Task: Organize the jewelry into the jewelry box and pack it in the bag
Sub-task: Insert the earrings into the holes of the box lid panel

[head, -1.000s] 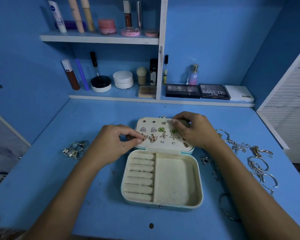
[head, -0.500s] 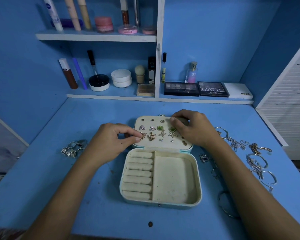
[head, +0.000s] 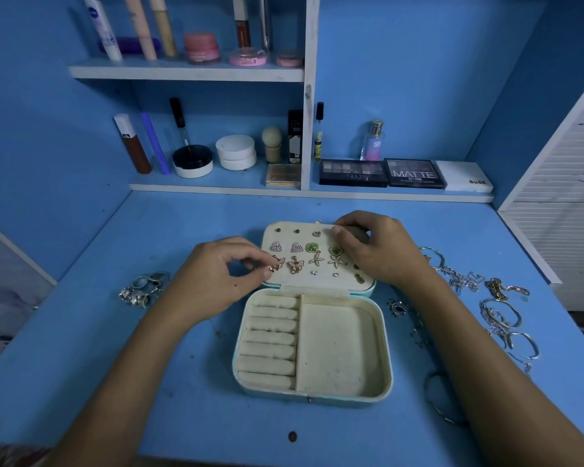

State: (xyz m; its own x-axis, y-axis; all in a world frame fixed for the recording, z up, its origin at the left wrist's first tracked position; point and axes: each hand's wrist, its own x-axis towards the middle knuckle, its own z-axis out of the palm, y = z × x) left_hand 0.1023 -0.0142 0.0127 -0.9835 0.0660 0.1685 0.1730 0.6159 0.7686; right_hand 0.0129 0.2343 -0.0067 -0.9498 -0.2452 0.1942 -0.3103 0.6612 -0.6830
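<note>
A pale jewelry box [head: 381, 335] lies open on the blue desk, its ring rolls and tray bare. Its lid panel [head: 304, 281] lies flat behind and carries several earrings. My left hand [head: 213, 281] pinches a gold butterfly earring [head: 278, 263] at the panel's left edge. My right hand [head: 378, 251] grips the lid's far right corner, fingers curled over its edge. A second butterfly earring [head: 295, 264] sits just right of the pinched one. No bag is in view.
Several rings [head: 144, 289] lie left of the box. Bracelets and chains [head: 496, 308] are spread on the right, with a bangle [head: 442, 399] near my right forearm. Cosmetics fill the shelves [head: 189, 74] at the back. A white louvred panel [head: 567, 203] stands at right.
Both hands stay where they were on the lid. The left fingers shift slightly at the butterfly earring.
</note>
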